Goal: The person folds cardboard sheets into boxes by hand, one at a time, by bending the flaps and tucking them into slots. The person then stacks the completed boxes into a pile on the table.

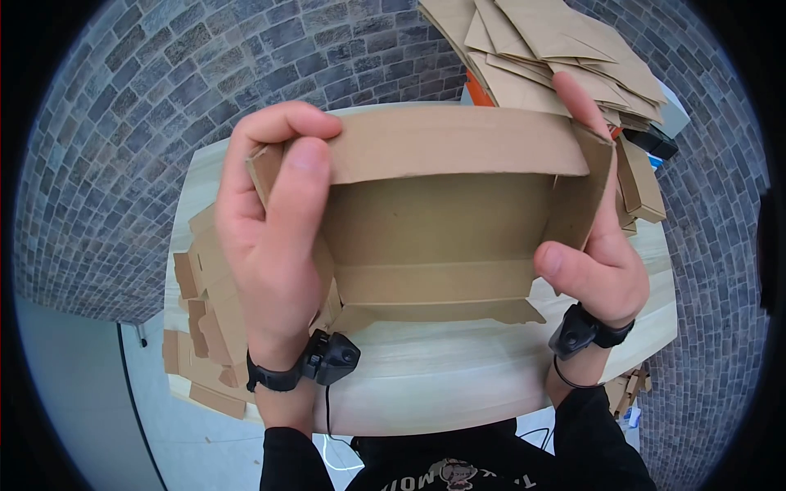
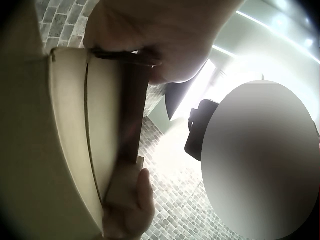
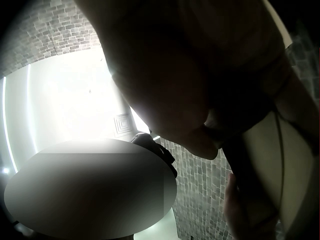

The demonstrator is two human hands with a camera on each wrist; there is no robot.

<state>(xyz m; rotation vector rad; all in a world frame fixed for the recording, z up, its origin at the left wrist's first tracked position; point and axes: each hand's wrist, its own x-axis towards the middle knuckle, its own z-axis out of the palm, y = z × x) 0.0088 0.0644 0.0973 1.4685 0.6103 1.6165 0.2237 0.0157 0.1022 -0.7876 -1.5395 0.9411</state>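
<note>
Both hands hold a brown cardboard box (image 1: 442, 229) up over the table, its open side facing the head camera. My left hand (image 1: 274, 217) grips the left end wall, thumb inside the corner and index finger curled over the top edge. At the other end, my right hand (image 1: 606, 266) clasps the right wall between its thumb and the fingers outside, with the index finger reaching up past the corner. A flap hangs along the box's lower edge. In the left wrist view the cardboard box (image 2: 70, 125) fills the left side; the right wrist view is dark around it.
The pale table (image 1: 458, 385) lies below. Flattened cardboard blanks (image 1: 213, 303) are spread at its left. A tall pile of flat cardboard sheets (image 1: 548, 41) stands at the back right, with a folded carton (image 1: 643, 180) below it. More cardboard pieces (image 1: 626, 389) lie low at the right.
</note>
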